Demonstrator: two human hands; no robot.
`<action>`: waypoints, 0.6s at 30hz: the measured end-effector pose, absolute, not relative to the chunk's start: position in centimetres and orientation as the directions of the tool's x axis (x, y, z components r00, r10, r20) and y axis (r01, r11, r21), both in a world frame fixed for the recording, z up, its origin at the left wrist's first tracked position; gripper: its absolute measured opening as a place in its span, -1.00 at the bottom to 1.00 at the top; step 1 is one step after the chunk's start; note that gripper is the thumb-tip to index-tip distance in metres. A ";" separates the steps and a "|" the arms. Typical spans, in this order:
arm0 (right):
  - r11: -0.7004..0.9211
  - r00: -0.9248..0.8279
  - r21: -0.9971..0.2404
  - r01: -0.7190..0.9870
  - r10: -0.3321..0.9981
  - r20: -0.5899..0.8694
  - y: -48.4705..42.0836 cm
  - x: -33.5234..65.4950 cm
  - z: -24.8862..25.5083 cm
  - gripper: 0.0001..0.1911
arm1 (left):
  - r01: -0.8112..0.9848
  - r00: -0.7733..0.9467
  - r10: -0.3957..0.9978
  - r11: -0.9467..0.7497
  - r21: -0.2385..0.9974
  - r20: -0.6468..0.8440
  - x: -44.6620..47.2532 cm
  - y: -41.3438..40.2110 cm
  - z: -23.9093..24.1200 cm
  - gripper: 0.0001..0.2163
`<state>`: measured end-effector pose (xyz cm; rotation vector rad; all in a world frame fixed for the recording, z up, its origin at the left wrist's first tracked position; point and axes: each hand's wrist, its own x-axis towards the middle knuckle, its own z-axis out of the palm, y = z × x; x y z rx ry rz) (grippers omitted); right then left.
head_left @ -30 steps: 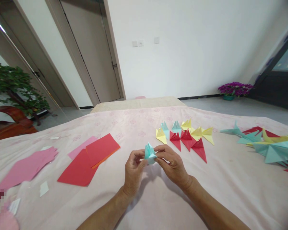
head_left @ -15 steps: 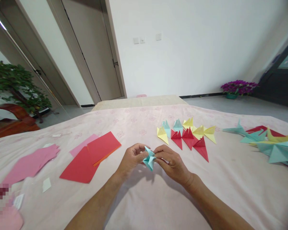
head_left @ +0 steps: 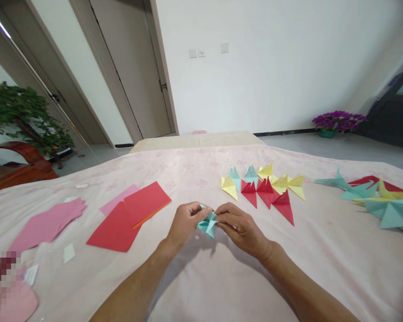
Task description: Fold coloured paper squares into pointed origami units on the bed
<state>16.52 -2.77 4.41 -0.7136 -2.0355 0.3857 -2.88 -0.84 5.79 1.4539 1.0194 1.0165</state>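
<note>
A small folded piece of light blue paper (head_left: 207, 223) sits between my two hands, low over the pink cloth (head_left: 195, 273). My left hand (head_left: 184, 223) pinches its left side with thumb and fingers closed. My right hand (head_left: 242, 228) pinches its right side, fingers curled over the top edge. Part of the paper is hidden under my fingertips.
Folded yellow, blue and red paper shapes (head_left: 265, 188) lie in a row beyond my right hand. More blue, yellow and red folded pieces (head_left: 379, 201) lie at the far right. Flat red sheets (head_left: 129, 214) and pink sheets (head_left: 47, 223) lie to the left.
The blue paper went from upright above the cloth to lower and flatter. Both hands dropped closer to the cloth while keeping hold of it.
</note>
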 end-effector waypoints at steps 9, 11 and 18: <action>0.785 -0.450 -0.520 0.336 0.619 0.644 -2.7 16.7 4.7 -0.87 | 0.061 0.217 0.971 -0.117 0.991 0.101 -2.6 -1.0 5.4 -0.66; 0.768 -0.437 -0.552 0.324 0.639 0.633 -2.8 16.6 4.7 -0.88 | 0.049 0.228 0.968 -0.121 0.992 0.107 -2.6 -1.1 5.6 -0.64; 0.702 -0.355 -0.628 0.335 0.712 0.607 -3.1 16.1 4.5 -0.83 | 0.007 0.244 0.968 -0.067 0.998 0.063 -2.3 -1.4 5.6 -0.58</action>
